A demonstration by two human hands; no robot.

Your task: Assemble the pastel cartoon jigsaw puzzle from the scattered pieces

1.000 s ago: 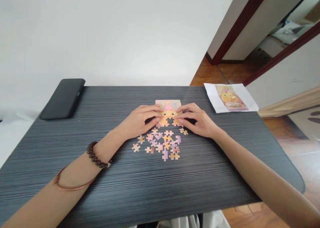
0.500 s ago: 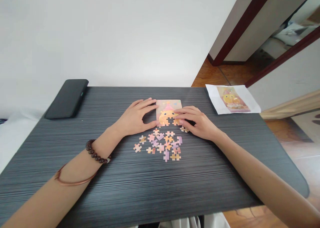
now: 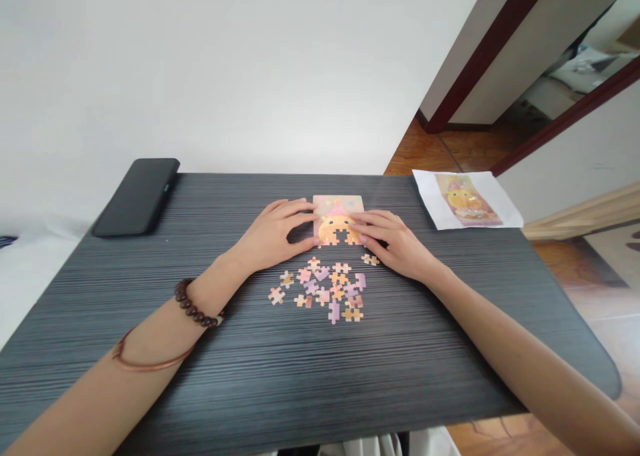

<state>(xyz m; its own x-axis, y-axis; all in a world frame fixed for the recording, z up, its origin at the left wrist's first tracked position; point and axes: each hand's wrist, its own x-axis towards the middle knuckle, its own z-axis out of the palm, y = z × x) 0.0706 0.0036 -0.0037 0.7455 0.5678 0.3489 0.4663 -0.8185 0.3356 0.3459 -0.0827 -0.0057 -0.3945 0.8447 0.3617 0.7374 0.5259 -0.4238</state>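
A partly assembled jigsaw puzzle (image 3: 336,211) with a yellow cartoon figure in a pink hat lies flat on the dark table, with a notch in its lower edge. My left hand (image 3: 275,235) holds its left side, thumb at the lower corner and fingertips higher up. On the opposite side my right hand (image 3: 393,243) grips the right edge, its fingertips lying on the picture. Several loose jigsaw pieces (image 3: 323,296) in pink, purple and orange are spread below the puzzle. One joined orange bit (image 3: 370,260) lies close to my right thumb.
A black phone-like device (image 3: 137,197) lies at the table's back left. At the back right is a white sheet (image 3: 505,199) printed with the yellow figure. The dark grained table (image 3: 280,376) meets a white wall (image 3: 250,76) behind.
Both hands have slid the assembled puzzle slightly away from me, toward the wall. A wider gap now separates it from the loose pieces, which have stayed in place.
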